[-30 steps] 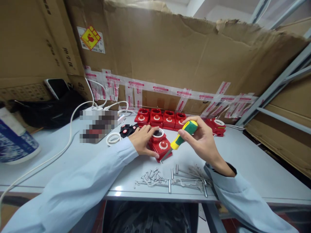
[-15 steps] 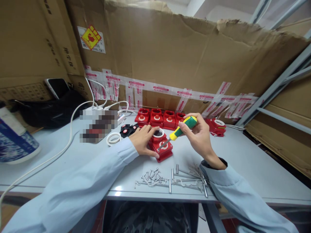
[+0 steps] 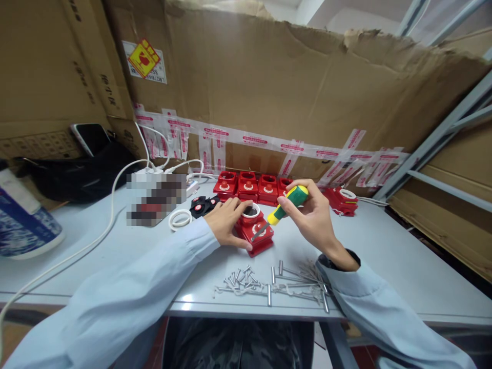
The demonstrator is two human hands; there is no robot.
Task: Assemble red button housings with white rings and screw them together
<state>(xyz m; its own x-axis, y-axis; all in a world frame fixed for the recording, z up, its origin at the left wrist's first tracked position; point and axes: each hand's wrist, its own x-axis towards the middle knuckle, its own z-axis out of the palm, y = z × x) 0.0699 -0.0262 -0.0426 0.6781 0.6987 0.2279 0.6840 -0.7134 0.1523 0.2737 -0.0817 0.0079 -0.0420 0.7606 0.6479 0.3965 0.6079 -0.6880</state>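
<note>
My left hand (image 3: 226, 221) grips the left side of a red plastic box (image 3: 258, 233) on the grey table (image 3: 384, 266), fingers wrapped over its top edge. The box has a white ring and a round opening on top. My right hand (image 3: 313, 215) is closed round the green and yellow handle of a screwdriver (image 3: 283, 206). Its metal tip slants down and left onto the top face of the red box.
A row of like red boxes (image 3: 253, 187) stands behind, with another red box (image 3: 342, 200) to the right. Screws and long bolts (image 3: 272, 282) lie near the front edge. A white ring (image 3: 180, 219), black parts (image 3: 202, 205), white cables and a black bag (image 3: 77, 174) sit left. Cardboard walls the back.
The screwdriver tip has moved from the box's front corner up onto its top face. My right hand shifted slightly left and back. My left hand has stayed on the box.
</note>
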